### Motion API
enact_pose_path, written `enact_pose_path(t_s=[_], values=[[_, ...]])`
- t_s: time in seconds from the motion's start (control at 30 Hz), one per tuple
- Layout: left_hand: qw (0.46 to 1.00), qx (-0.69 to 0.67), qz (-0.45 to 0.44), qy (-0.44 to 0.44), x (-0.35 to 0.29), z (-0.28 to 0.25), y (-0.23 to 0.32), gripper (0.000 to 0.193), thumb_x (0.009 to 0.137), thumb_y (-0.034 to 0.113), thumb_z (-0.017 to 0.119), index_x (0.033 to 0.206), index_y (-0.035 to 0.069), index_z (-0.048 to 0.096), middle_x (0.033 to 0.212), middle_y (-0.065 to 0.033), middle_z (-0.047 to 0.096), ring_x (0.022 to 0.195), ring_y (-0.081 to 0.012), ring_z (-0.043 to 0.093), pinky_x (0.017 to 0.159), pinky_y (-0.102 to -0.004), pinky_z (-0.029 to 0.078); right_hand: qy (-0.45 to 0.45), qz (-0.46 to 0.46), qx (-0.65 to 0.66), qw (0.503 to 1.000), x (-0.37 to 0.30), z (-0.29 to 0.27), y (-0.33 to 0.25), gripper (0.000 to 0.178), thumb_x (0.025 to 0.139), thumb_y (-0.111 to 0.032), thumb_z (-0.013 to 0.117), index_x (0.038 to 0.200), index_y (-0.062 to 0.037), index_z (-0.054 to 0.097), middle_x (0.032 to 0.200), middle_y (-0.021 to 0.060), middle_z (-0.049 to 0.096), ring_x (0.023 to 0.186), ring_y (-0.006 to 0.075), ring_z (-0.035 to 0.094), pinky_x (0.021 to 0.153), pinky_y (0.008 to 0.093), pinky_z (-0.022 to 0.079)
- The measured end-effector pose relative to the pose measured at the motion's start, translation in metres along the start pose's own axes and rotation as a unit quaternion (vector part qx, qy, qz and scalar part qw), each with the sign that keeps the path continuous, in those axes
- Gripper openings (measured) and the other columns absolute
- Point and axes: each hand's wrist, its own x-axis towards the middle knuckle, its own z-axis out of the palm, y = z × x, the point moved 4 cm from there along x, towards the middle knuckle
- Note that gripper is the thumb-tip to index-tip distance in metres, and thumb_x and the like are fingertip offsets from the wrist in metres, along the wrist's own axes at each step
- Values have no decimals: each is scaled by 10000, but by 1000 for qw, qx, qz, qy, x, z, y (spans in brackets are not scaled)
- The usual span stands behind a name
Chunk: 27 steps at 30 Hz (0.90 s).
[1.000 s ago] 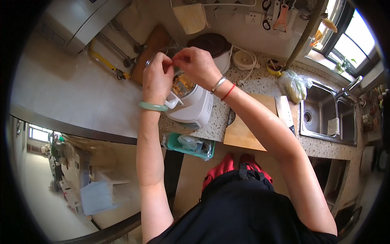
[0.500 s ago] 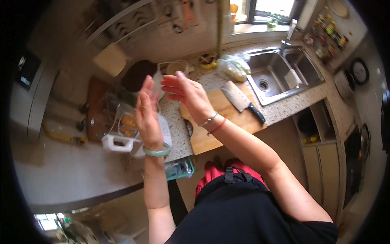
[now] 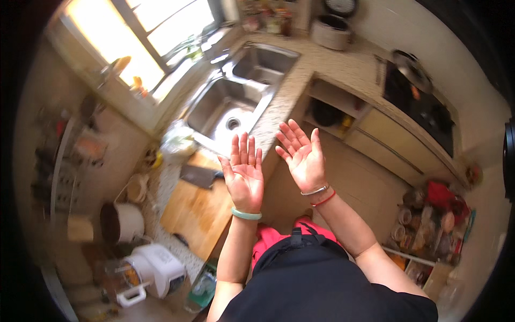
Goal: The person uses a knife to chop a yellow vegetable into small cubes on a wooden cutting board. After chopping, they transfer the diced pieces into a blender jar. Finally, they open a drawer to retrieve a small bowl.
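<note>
My left hand (image 3: 245, 182) is held up with its palm showing and fingers spread, a pale green bangle on its wrist. Beside it my right hand (image 3: 304, 160) is also palm up, fingers apart, with a silver bracelet and a red cord on the wrist. Neither hand holds or touches anything. Beyond my left hand lies a wooden cutting board (image 3: 188, 217) on the speckled counter. A cleaver (image 3: 197, 176) rests on its far end, its handle partly hidden behind my left fingers.
A double steel sink (image 3: 214, 110) sits past the board, with a plastic bag of pale green produce (image 3: 178, 140) at its corner. A white kitchen machine (image 3: 158, 268) stands at the lower left. Cabinets and a stove (image 3: 418, 102) line the right, near crowded shelves (image 3: 429, 225).
The view has swung to the right, toward the sink and stove. My hands have moved apart and turned from facing each other to palms up.
</note>
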Motion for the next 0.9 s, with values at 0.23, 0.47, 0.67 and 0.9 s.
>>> enact_pose_path(t_s=[0.23,0.47,0.67,0.9], values=[[979,-13,-188,-77,39,52,-202,605,1040,519,331,1502,130,371,1569,-67,351,1456,-239,297,1199,-431,215,113,-124,26,985,-15,-135,-151,663,1012,-600,322,1476,-135,402,1488,45,464,1353,209,419,1065,422,355],[922,8,-375,-94,43,83,-385,632,1025,554,352,1507,145,366,1571,-45,343,1462,-239,277,1191,-419,222,245,-261,66,931,-63,-268,-267,701,1015,-616,276,1529,-141,312,1554,24,370,1394,216,368,1093,424,321],[887,27,-455,-79,48,96,-509,622,1028,540,360,1512,149,354,1570,-50,338,1456,-242,288,1190,-422,227,301,-320,107,892,-79,-354,-333,693,1023,-598,269,1548,-145,261,1568,30,343,1438,238,312,1141,452,275],[853,48,-517,-60,72,91,-653,645,1029,546,351,1530,143,306,1591,-52,288,1471,-246,252,1199,-422,212,368,-354,191,839,-52,-455,-393,691,1026,-587,270,1549,-135,255,1570,36,340,1453,250,291,1180,476,218]])
